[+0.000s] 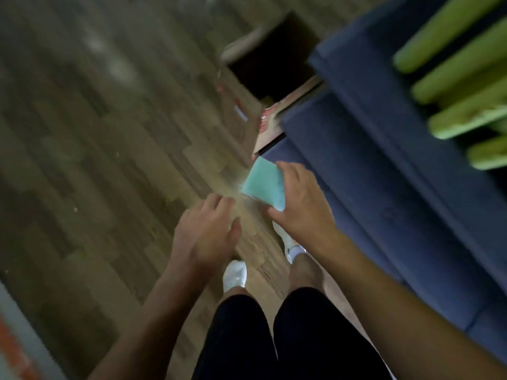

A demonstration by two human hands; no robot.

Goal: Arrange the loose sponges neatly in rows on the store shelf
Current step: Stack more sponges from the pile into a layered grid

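- The right hand [301,207] gripped a teal sponge [264,183] between thumb and curled fingers. The sponge stuck out on the hand's inner side, above the floor.
- The left hand [205,234] hung just beside it, fingers loosely bent, holding nothing.
- The blue shelf [370,119] ran along the right hand's outer side. Blurred green sponges [450,64] lay side by side on it, well beyond the hand.
- An open box [271,58] stood ahead of both hands.
- To place it well, the sponge likely needed turning to match the green ones, then setting flush against a neighbour. The free left hand could have steadied the row.
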